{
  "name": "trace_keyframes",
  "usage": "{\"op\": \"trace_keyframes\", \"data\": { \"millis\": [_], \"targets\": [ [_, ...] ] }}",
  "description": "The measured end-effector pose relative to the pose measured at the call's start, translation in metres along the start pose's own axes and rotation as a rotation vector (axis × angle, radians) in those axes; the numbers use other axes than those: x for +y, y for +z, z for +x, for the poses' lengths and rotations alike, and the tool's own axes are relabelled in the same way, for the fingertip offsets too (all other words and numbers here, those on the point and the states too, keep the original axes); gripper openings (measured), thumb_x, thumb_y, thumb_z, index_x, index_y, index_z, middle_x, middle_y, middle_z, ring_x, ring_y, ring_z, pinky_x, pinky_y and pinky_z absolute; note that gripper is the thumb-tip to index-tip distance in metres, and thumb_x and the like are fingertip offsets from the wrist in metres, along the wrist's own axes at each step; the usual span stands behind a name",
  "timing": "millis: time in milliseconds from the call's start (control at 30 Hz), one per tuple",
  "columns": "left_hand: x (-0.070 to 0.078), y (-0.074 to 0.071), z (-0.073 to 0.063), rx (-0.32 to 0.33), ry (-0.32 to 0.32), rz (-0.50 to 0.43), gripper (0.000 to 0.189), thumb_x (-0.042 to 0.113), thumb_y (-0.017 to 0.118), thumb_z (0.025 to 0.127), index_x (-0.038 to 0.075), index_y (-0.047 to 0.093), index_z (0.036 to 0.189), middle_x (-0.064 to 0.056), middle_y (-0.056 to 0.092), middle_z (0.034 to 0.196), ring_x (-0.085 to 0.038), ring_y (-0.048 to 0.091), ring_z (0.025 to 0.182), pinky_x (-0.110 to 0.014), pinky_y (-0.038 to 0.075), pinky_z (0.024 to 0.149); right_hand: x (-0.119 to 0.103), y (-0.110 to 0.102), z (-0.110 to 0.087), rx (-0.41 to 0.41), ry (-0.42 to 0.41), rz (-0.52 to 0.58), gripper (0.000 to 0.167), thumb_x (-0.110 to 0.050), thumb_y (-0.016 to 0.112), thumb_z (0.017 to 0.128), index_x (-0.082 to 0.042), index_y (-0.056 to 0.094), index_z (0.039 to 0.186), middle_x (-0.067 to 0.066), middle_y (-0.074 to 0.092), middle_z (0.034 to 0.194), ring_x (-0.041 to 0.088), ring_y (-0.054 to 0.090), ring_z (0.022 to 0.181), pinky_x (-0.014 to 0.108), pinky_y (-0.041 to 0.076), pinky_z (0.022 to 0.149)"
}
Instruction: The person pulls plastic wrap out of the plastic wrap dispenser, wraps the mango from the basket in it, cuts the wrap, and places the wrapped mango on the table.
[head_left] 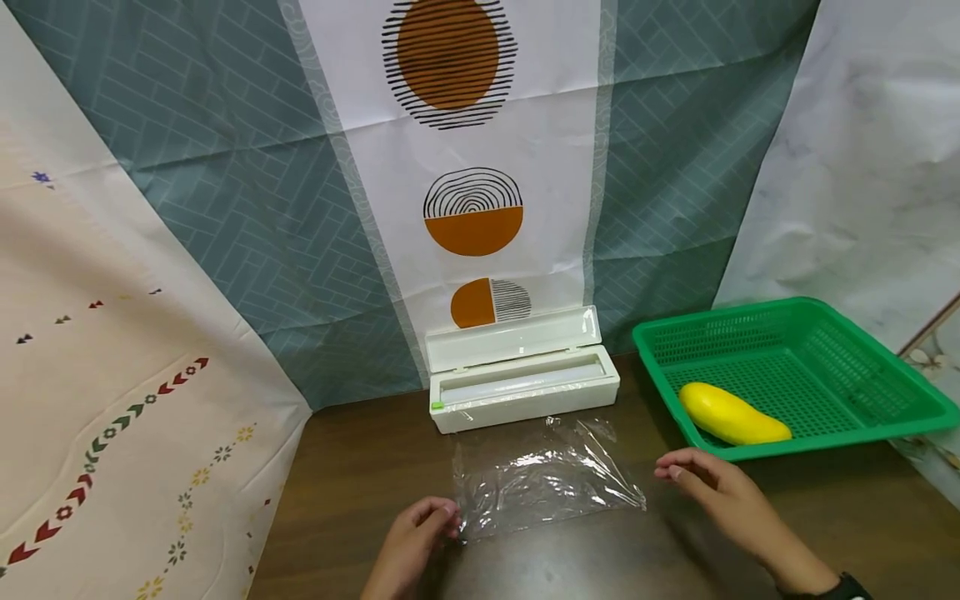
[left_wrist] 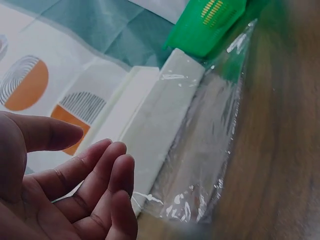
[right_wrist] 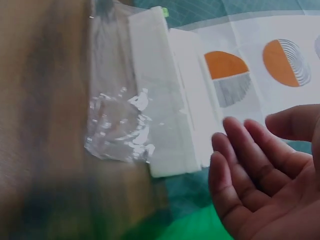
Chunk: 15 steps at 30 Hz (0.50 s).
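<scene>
A sheet of clear plastic wrap [head_left: 543, 483] lies crinkled on the table in front of a white wrap dispenser [head_left: 525, 392]. The dispenser's lid [head_left: 517, 337] is tipped up, and a pale roll lies inside. At the wrap's lower left corner is my left hand [head_left: 415, 537]; in the left wrist view its thumb [left_wrist: 55, 135] stands apart from loosely bent fingers, with nothing between them. My right hand [head_left: 723, 500] hovers to the right of the wrap, near the green basket. Its fingers [right_wrist: 250, 165] are relaxed and hold nothing in the right wrist view.
The green plastic basket [head_left: 806, 308] at the right holds a yellow, elongated vegetable or fruit [head_left: 731, 415]. Patterned cloth [head_left: 225, 250] hangs behind the dark wooden table [head_left: 352, 475], close at the dispenser's back. A pale cloth [head_left: 112, 350] borders the left side.
</scene>
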<state>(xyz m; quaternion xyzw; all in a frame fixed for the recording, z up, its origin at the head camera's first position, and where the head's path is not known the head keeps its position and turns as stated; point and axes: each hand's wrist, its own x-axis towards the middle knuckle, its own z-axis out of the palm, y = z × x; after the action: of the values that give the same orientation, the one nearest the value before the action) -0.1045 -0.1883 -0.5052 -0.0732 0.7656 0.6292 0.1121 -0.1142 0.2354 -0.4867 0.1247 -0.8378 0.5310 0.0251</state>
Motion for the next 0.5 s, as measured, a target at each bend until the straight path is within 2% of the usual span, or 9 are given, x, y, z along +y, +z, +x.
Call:
{"op": "trace_keyframes", "data": {
  "millis": [200,333,500],
  "targets": [
    [0.007,0.005,0.004,-0.013,0.04,-0.076,0.034,0.018,0.059,0.1,-0.013,0.063,0.112,-0.003,0.069,0.093,-0.016,0.067,0.088,-0.032,0.055,0.083,-0.003,-0.018,0.01,0.112,-0.068,-0.073,0.032,-0.013,0.05,0.106,-0.001,0.052,0.136,-0.017,0.066,0.114,-0.006,0.063,0.101,0.013,0.052,0.082],
    [0.014,0.009,0.007,-0.01,0.057,-0.068,0.033,0.019,0.059,0.099,-0.011,0.064,0.111,-0.003,0.07,0.093,-0.017,0.066,0.089,-0.033,0.055,0.084,0.0,-0.029,0.017,0.171,-0.083,-0.168,0.039,-0.014,0.054,0.105,-0.002,0.048,0.141,-0.007,0.064,0.119,-0.014,0.056,0.102,0.007,0.046,0.083],
    [0.021,0.014,0.011,-0.007,0.085,-0.05,0.031,0.021,0.062,0.098,-0.009,0.066,0.107,-0.004,0.071,0.093,-0.017,0.066,0.088,-0.034,0.054,0.084,0.004,-0.039,0.024,0.181,-0.068,-0.251,0.04,-0.018,0.056,0.104,-0.005,0.05,0.141,0.01,0.063,0.124,-0.018,0.049,0.104,0.006,0.043,0.082]
  ]
}}
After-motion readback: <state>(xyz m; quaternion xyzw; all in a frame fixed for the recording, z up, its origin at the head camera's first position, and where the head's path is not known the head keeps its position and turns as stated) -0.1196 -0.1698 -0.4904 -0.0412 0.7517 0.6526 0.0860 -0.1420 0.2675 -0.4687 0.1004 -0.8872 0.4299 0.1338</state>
